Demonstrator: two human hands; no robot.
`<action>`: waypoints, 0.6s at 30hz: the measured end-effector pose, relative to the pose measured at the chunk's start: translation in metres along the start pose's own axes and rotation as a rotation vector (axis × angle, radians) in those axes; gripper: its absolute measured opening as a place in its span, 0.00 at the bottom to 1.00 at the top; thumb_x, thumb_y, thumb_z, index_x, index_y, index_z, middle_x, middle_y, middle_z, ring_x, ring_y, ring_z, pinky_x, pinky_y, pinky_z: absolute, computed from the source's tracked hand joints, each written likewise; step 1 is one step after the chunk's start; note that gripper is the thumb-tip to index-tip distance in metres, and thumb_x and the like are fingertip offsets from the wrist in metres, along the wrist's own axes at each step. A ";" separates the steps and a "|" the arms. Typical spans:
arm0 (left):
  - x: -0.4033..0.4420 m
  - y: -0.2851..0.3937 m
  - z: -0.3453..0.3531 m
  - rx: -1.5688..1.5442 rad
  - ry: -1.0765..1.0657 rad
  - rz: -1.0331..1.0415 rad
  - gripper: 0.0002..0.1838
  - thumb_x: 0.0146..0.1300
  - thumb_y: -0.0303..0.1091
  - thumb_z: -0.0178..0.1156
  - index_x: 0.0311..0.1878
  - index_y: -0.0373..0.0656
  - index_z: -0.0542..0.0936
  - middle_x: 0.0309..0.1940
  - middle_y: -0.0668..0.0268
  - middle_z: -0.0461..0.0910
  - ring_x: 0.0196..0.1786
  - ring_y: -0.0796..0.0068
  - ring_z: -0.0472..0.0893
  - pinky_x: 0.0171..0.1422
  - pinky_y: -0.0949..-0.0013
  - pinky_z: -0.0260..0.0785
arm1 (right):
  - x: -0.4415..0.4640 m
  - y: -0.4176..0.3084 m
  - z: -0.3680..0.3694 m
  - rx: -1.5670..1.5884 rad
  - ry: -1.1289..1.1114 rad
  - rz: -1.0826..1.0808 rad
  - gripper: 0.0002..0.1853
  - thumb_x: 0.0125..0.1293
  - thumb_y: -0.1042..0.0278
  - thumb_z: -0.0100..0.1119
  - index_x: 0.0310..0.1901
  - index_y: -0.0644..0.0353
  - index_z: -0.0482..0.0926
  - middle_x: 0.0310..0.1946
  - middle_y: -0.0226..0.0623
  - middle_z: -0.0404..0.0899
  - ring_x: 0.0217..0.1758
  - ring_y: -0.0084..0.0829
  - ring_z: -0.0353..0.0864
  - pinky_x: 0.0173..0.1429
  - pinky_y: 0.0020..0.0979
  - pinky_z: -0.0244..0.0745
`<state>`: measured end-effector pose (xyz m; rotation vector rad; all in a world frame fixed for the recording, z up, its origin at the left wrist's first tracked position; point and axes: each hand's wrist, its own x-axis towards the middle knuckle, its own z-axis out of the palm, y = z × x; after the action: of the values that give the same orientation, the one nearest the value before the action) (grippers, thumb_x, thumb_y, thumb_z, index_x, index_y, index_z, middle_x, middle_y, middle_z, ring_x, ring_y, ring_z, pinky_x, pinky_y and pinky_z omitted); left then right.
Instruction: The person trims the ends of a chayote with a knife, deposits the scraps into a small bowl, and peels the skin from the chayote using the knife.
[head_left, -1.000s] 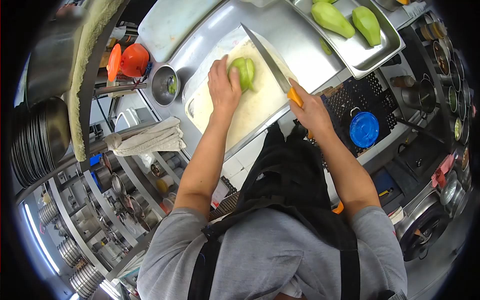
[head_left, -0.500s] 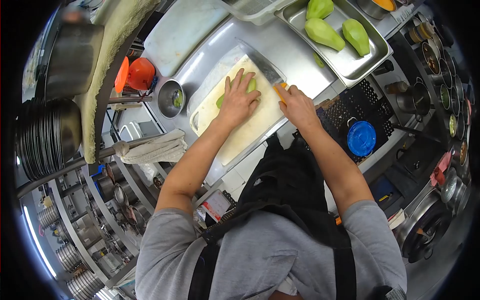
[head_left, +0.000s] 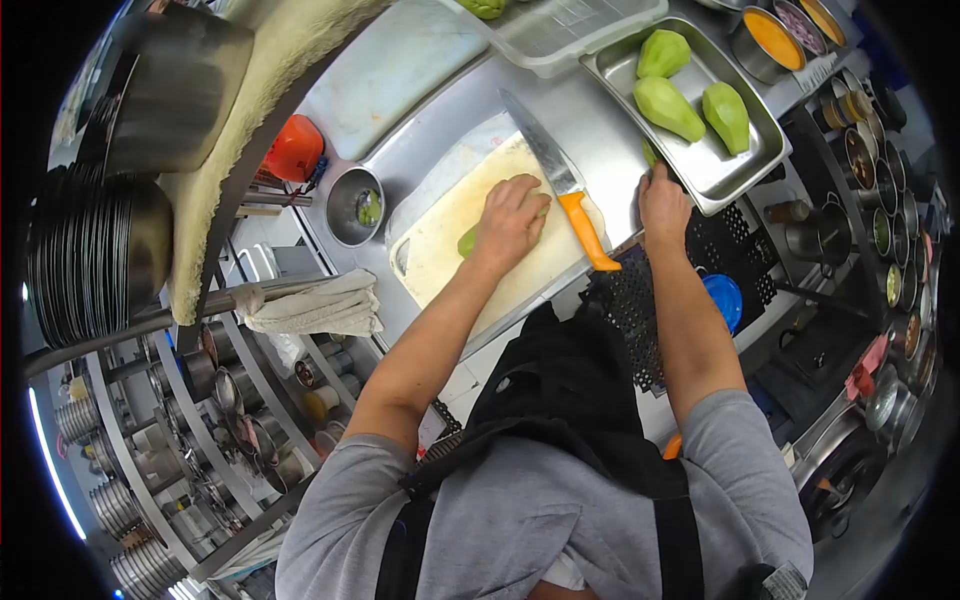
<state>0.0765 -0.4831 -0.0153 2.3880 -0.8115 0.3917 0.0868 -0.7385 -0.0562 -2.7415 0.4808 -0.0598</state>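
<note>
My left hand (head_left: 510,222) curls over a pale green, pear-shaped vegetable (head_left: 467,241), like a chayote, pressing it to the cream cutting board (head_left: 445,275); most of it is hidden under the palm. A large knife with an orange handle (head_left: 588,232) lies across the board's right edge, its blade pointing away from me, touched by neither hand. To the right, beside the steel tray (head_left: 712,198), my right hand (head_left: 664,208) has its fingertips closed at a slim green item (head_left: 649,153) whose kind I cannot make out.
Several peeled green vegetables (head_left: 668,108) lie in the tray. A steel bowl (head_left: 338,222) with green scraps stands left of the board. Behind are a white board (head_left: 390,75) and a clear plastic container (head_left: 560,40). A cloth (head_left: 315,303) hangs from a rail at left.
My right hand has let go of the orange-handled knife and moved right to the green item by the tray. The knife now lies on the board. My left hand stays on the vegetable.
</note>
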 end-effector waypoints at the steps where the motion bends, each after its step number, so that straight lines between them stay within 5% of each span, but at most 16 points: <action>1: -0.001 0.000 0.000 0.014 0.030 0.014 0.09 0.53 0.26 0.67 0.39 0.42 0.82 0.50 0.59 0.78 0.55 0.57 0.77 0.63 0.55 0.69 | 0.001 -0.002 -0.001 -0.009 -0.009 0.007 0.14 0.71 0.59 0.55 0.49 0.62 0.76 0.29 0.55 0.84 0.35 0.57 0.85 0.41 0.55 0.80; 9: -0.016 0.003 -0.023 -0.110 0.165 -0.219 0.10 0.58 0.25 0.67 0.44 0.40 0.83 0.51 0.57 0.79 0.55 0.55 0.78 0.59 0.59 0.72 | 0.012 -0.013 0.002 0.030 0.021 0.025 0.16 0.67 0.53 0.63 0.42 0.60 0.80 0.31 0.54 0.85 0.39 0.56 0.85 0.45 0.53 0.79; 18: -0.057 -0.009 -0.058 -0.380 0.223 -0.567 0.11 0.64 0.26 0.65 0.49 0.39 0.83 0.42 0.60 0.82 0.43 0.71 0.82 0.44 0.71 0.75 | 0.020 -0.020 0.010 -0.002 -0.017 0.092 0.16 0.59 0.57 0.66 0.37 0.64 0.83 0.34 0.56 0.85 0.41 0.56 0.85 0.49 0.52 0.80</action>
<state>0.0335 -0.4161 0.0012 2.0512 -0.0767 0.2355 0.1130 -0.7247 -0.0590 -2.7153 0.6016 -0.0133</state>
